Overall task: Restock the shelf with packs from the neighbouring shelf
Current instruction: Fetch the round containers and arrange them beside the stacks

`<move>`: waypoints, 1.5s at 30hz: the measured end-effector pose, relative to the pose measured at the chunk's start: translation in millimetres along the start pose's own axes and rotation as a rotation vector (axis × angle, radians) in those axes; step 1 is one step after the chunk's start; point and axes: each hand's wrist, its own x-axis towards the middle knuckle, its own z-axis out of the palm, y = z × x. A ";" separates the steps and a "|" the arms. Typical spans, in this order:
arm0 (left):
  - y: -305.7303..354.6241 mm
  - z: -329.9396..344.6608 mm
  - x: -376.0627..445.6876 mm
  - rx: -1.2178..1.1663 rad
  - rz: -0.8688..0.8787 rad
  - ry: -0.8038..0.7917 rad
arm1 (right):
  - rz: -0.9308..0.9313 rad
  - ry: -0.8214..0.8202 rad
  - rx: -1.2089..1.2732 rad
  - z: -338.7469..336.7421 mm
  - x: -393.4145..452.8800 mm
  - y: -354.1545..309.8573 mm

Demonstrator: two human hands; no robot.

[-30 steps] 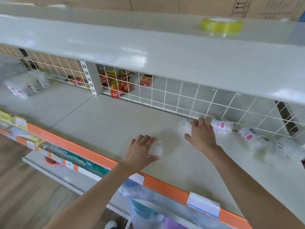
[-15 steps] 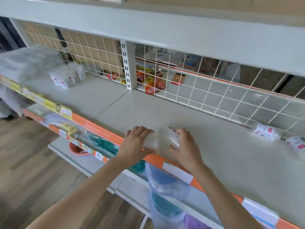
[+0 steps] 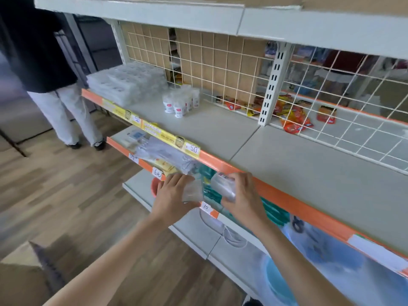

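Mid-carry: left hand (image 3: 174, 195) and right hand (image 3: 240, 195) each grip a clear pack (image 3: 192, 191), fingers curled round; next, set them beside the standing packs (image 3: 181, 102), far left.

Shelf (image 3: 309, 177) pale grey with orange front strip (image 3: 276, 195) and yellow price labels (image 3: 154, 129), back grid (image 3: 220, 62) white wire, held packs (image 3: 223, 187) clear, standing packs (image 3: 181, 102) white with red marks, snack packets (image 3: 295, 122) red-yellow, floor (image 3: 66, 195) brown woodgrain.
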 end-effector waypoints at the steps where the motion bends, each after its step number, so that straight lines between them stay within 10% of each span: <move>1: -13.9 -6.9 0.0 -0.006 -0.019 0.013 | -0.024 -0.011 0.002 10.4 7.2 -9.7; 21: -203.3 -47.6 159.0 0.039 -0.090 0.062 | -0.201 0.080 0.206 159.3 264.8 -56.8; 38: -176.3 32.7 295.8 -0.193 0.451 -0.322 | 0.672 0.264 -0.204 97.4 253.4 35.6; 41: -175.3 42.5 298.9 -0.378 0.422 -0.403 | 0.557 0.421 -0.384 104.1 253.2 14.7; 45: -176.2 43.8 300.1 -0.542 0.380 -0.485 | 0.358 0.349 -0.009 141.0 254.3 -22.7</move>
